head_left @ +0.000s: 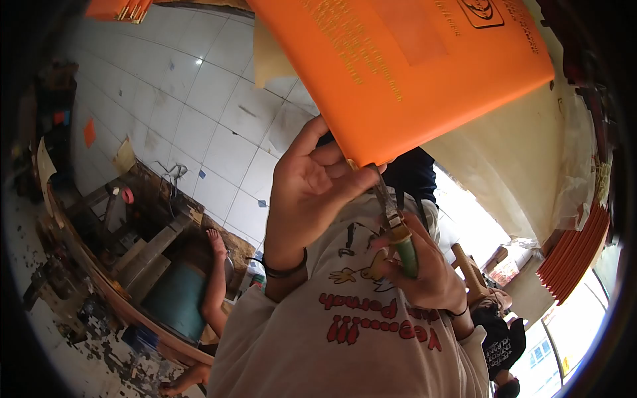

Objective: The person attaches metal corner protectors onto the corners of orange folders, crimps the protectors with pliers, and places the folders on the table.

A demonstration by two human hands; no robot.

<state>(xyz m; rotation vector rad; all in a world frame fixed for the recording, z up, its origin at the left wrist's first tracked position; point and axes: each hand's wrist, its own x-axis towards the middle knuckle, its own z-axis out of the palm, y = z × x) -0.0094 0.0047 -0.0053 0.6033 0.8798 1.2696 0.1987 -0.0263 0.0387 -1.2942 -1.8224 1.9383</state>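
A bright orange cover (398, 99) with gold stamped lettering and an emblem fills the upper middle of the head view. At its near corner, my left hand (308, 182) is closed, thumb on top and fingers behind the edge. My right hand (428, 268) wraps round a knife (407, 255) with a green handle and a narrow, worn metal blade. The blade points up toward the cover's corner, beside my left thumb. Whether its tip touches the cover is hard to see.
A stack of orange covers (576, 255) stands at the right, with another orange bundle (118, 9) at the top left. A cream sheet (504, 159) hangs or lies right of the cover. Another person's bare leg (215, 285) shows left; a person in black (502, 341) is lower right.
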